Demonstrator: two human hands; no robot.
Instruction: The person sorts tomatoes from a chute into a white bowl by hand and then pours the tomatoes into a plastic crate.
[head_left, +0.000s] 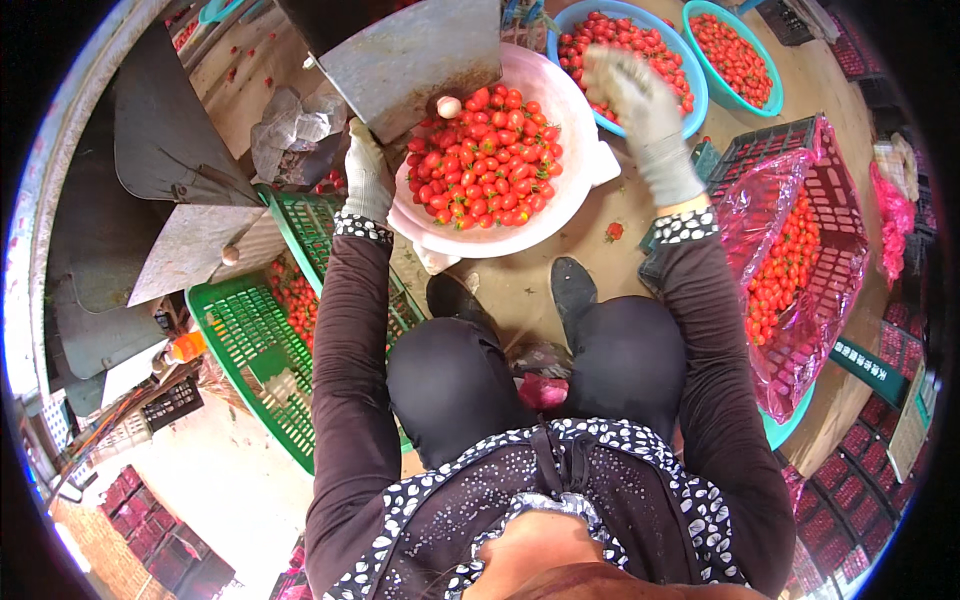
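A pink plastic basin (559, 206) holding many red cherry tomatoes (487, 161) stands on the floor before my knees. My left hand (369, 169), in a pale knit glove, is at the basin's left side, against the lower corner of a grey metal flap (420, 67). Its fingertips are partly hidden, so its grip is unclear. A round pale knob (448, 107) sits at the flap's lower edge, over the tomatoes. My gloved right hand (641, 112), blurred, is over a blue basin (701, 90) of cherry tomatoes; whether it holds any cannot be seen.
A turquoise basin (776, 97) of tomatoes stands at the upper right. On my right is a crate (832, 202) lined with pink plastic film (757, 195), with tomatoes inside. Green slotted baskets (240, 330) stand at left below another metal flap (191, 244). A tomato (614, 231) lies on the floor.
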